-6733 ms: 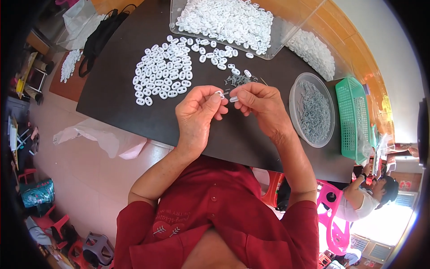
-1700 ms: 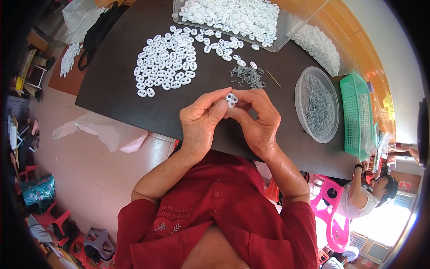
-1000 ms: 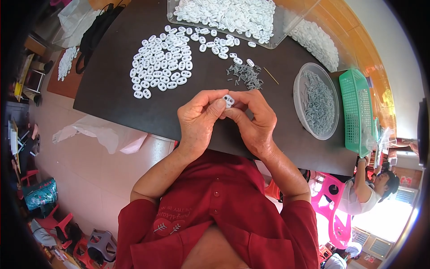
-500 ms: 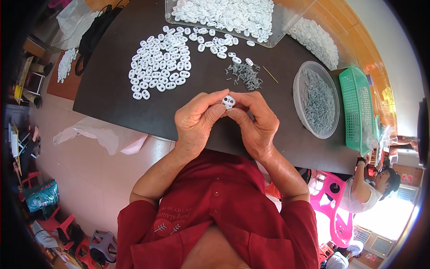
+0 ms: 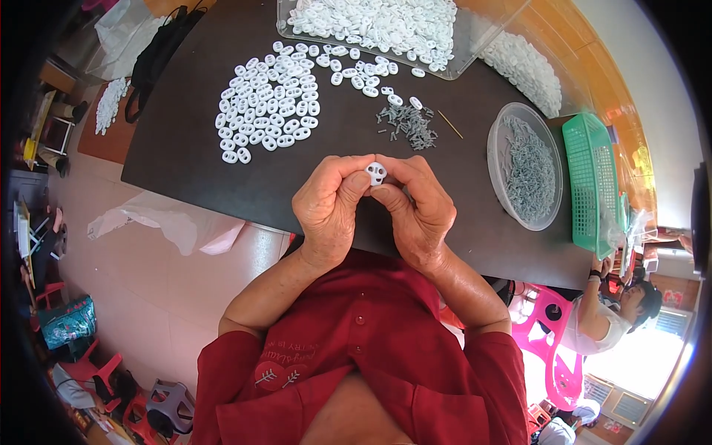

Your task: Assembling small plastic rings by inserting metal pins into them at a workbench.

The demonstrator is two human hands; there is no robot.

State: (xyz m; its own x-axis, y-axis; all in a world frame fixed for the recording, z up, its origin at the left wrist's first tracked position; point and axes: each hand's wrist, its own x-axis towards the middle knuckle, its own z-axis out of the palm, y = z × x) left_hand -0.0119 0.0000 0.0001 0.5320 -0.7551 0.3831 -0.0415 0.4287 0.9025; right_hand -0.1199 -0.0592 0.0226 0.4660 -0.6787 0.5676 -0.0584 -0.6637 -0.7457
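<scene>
Between both hands I grip one small white oval plastic piece (image 5: 376, 174) with dark openings in its face. My left hand (image 5: 331, 204) pinches its left side with thumb and forefinger; my right hand (image 5: 420, 211) pinches the right side the same way. Both are closed, held over the near part of the dark table (image 5: 475, 233). Beyond them lies a small heap of grey plastic pins (image 5: 409, 124). Many like white oval pieces (image 5: 268, 104) are spread out at the far left, each with two openings. A few more white pieces (image 5: 363, 74) lie farther back.
A clear tray (image 5: 371, 33) heaped with white pieces stands at the back. On the right are a round clear tub (image 5: 495, 178) of grey pins and a green basket (image 5: 589, 185). A thin stick (image 5: 450, 124) lies near the pins. Another person (image 5: 604, 315) is at the right.
Both hands have shifted slightly toward me, and the white piece has turned a little between the fingertips. The view has moved slightly.
</scene>
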